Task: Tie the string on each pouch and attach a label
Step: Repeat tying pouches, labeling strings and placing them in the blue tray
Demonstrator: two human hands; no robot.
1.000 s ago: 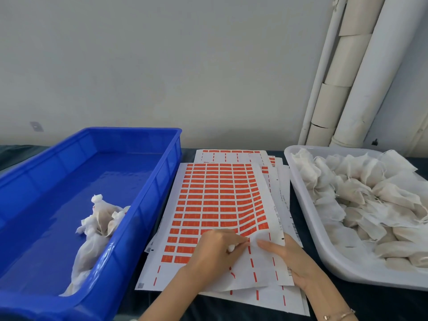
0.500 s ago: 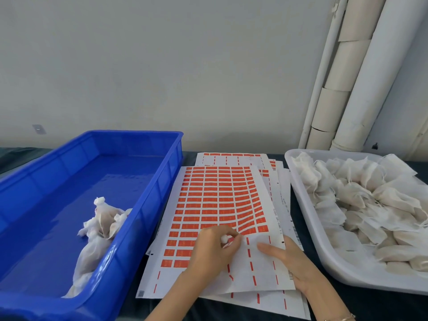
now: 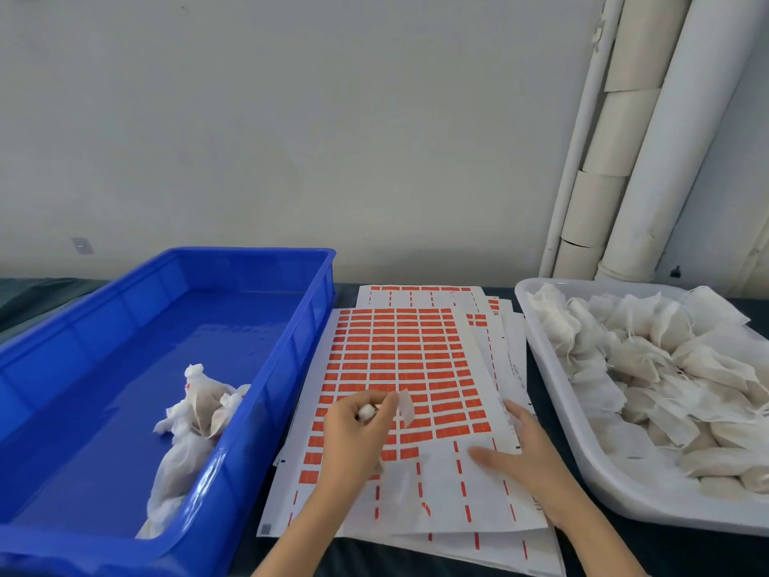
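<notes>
Right hand: We judge that if this palm lifts, the top sheet could ride up or skid over the loose stack below. It lies flat at lower centre-right, fingers straight and slightly spread, pressing the sheet and holding nothing.

Left hand: This hand does two jobs, so its grip could slip on either one. It is just left of the right hand, raised off the paper, fingers curled round a small white bundle, thumb and forefinger pinching a peeled strip.

Pouch: Only a white knob shows inside the curled fingers. We take it for the pouch's tied neck. The body is hidden, so we cannot tell how the string sits.

Label: It stands up from the left fingertips, pale side towards us. It could fold onto itself or stick to a finger before it reaches the string.

Label sheet: Rows of orange labels, the lowest rows already stripped, on top of more fanned sheets.

Blue bin: Left of frame. A few tied pouches lie against its near right wall.

White tray: Right of frame, heaped with loose pouches whose strings lie across each other. We expect they could snag on the next pick.

Pipes: Upper right, against the wall.
</notes>
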